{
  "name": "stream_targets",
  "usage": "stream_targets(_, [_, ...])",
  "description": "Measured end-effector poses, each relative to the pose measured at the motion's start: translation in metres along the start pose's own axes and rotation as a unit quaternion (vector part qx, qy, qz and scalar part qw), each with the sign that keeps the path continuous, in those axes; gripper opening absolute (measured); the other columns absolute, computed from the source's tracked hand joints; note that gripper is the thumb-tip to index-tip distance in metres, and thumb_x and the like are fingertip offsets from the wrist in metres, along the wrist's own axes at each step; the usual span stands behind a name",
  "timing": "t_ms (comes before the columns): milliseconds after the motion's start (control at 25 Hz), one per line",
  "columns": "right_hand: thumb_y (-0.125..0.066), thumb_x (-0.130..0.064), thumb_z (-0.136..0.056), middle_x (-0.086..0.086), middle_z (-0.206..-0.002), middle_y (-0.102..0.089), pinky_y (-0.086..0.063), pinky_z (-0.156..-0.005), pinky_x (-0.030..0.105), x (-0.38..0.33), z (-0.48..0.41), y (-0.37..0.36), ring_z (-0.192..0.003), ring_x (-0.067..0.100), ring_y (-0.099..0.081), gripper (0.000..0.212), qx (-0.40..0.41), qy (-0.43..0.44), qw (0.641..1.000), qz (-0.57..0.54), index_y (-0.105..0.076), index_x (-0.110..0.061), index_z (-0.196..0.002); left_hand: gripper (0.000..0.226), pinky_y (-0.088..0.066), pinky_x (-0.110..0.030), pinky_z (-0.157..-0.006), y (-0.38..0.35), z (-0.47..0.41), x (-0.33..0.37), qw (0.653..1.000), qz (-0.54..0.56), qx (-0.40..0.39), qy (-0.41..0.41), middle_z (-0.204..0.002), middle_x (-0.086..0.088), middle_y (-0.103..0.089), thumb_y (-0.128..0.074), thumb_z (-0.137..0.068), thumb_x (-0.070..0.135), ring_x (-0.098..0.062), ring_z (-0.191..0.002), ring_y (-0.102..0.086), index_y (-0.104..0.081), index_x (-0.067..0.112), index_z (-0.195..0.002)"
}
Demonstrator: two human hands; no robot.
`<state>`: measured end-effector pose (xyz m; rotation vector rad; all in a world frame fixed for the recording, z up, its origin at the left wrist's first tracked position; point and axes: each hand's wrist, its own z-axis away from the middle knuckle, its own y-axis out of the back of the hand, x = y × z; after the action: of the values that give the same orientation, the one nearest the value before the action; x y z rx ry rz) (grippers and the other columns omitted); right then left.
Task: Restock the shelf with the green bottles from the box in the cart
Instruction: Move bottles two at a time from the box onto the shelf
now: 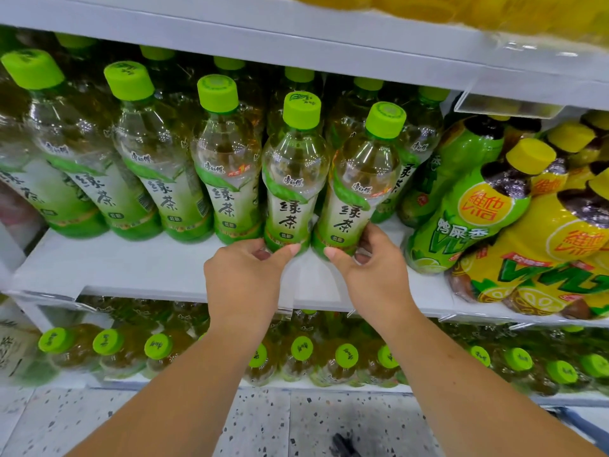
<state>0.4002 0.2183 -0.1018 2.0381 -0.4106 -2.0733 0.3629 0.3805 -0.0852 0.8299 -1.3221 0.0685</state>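
Observation:
Two green-capped tea bottles stand side by side at the front of the white middle shelf point(148, 268). My left hand point(245, 275) grips the base of the left bottle point(293, 179). My right hand point(365, 263) grips the base of the right bottle point(357, 189), which leans slightly left. A row of the same green bottles point(141, 153) fills the shelf to the left and behind. The box and the cart are out of view.
Yellow-capped lemon tea bottles point(487, 206) crowd the shelf's right side. More green-capped bottles point(158, 347) line the lower shelf. A white shelf board point(296, 37) hangs just above the caps. Speckled floor point(296, 423) lies below.

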Motion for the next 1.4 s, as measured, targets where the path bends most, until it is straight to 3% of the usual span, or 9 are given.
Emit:
stream_targets(360, [-0.074, -0.025, -0.088, -0.019, -0.123, -0.067, -0.048, -0.105, 0.036, 0.002, -0.002, 0.000, -0.114, 0.003, -0.062, 0.050, -0.018, -0.013, 1.000, -0.003, -0.056, -0.030, -0.135, 0.053, -0.038, -0.014, -0.058, -0.004, -0.005, 0.003, 1.000, -0.010, 0.000, 0.017, -0.050, 0.020, -0.049, -0.082, -0.070, 0.058, 0.002, -0.052, -0.046, -0.039, 0.035, -0.050])
stream_targets(640, [-0.070, -0.021, -0.092, -0.017, -0.131, -0.063, -0.044, -0.110, 0.038, -0.002, -0.006, 0.006, -0.121, 0.008, -0.059, 0.054, -0.063, -0.026, 0.998, 0.000, -0.050, -0.030, -0.142, 0.052, -0.036, -0.013, -0.057, -0.004, -0.006, 0.005, 1.000, -0.017, -0.009, 0.022, -0.052, 0.018, -0.050, -0.082, -0.071, 0.056, 0.001, -0.052, -0.046, -0.039, 0.034, -0.053])
stream_targets(800, [-0.068, -0.017, -0.093, -0.014, -0.134, -0.061, -0.041, -0.111, 0.033, -0.006, -0.009, 0.011, -0.125, 0.002, -0.054, 0.056, -0.092, -0.037, 0.995, 0.005, -0.047, -0.027, -0.144, 0.050, -0.033, -0.012, -0.052, -0.006, -0.006, 0.003, 0.999, -0.027, -0.019, 0.011, -0.054, 0.015, -0.049, -0.081, -0.075, 0.053, 0.001, -0.051, -0.044, -0.038, 0.033, -0.056])
stream_targets(920, [-0.068, -0.014, -0.094, -0.011, -0.134, -0.062, -0.039, -0.112, 0.030, -0.012, -0.010, 0.014, -0.126, 0.003, -0.053, 0.055, -0.110, -0.054, 0.992, 0.012, -0.048, -0.024, -0.144, 0.044, -0.036, -0.020, -0.050, -0.005, -0.011, 0.004, 0.997, -0.052, -0.051, 0.015, -0.062, 0.011, -0.058, -0.077, -0.079, 0.052, -0.005, -0.059, -0.053, -0.050, 0.025, -0.058])
stream_targets(1080, [-0.070, -0.013, -0.092, -0.005, -0.135, -0.062, -0.039, -0.105, 0.023, -0.025, -0.009, 0.015, -0.127, 0.009, -0.054, 0.054, -0.105, -0.082, 0.991, 0.035, -0.050, -0.019, -0.143, 0.047, -0.043, -0.033, -0.062, 0.003, -0.017, 0.011, 0.979, -0.151, -0.134, -0.006, -0.078, -0.004, -0.064, -0.059, -0.090, 0.058, -0.026, -0.077, -0.060, -0.057, 0.013, -0.075])
stream_targets(1240, [-0.069, -0.027, -0.093, -0.004, -0.145, -0.053, -0.035, -0.096, 0.022, -0.041, -0.002, 0.013, -0.125, 0.012, -0.051, 0.062, -0.092, -0.142, 0.982, 0.085, -0.041, -0.021, -0.148, 0.057, -0.046, -0.037, -0.074, 0.021, -0.017, 0.019, 0.955, -0.224, -0.195, -0.026, -0.098, -0.002, -0.063, -0.042, -0.092, 0.065, -0.025, -0.087, -0.058, -0.059, 0.014, -0.111])
stream_targets(1320, [-0.064, -0.037, -0.095, 0.000, -0.153, -0.043, -0.035, -0.093, 0.026, -0.051, 0.007, 0.014, -0.130, 0.020, -0.048, 0.067, -0.090, -0.198, 0.972, 0.086, -0.033, -0.020, -0.153, 0.068, -0.043, -0.037, -0.079, 0.032, -0.017, 0.025, 0.947, -0.216, -0.239, -0.006, -0.118, -0.007, -0.061, -0.038, -0.092, 0.067, -0.026, -0.099, -0.055, -0.054, 0.013, -0.129])
stream_targets(1400, [-0.058, -0.045, -0.097, 0.003, -0.149, -0.046, -0.038, -0.094, 0.032, -0.064, 0.022, 0.018, -0.121, 0.023, -0.053, 0.065, -0.076, -0.235, 0.966, 0.077, -0.035, -0.020, -0.152, 0.075, -0.043, -0.039, -0.094, 0.046, -0.013, 0.032, 0.939, -0.173, -0.295, 0.023, -0.137, -0.009, -0.056, -0.035, -0.093, 0.068, -0.029, -0.120, -0.053, -0.046, 0.013, -0.143])
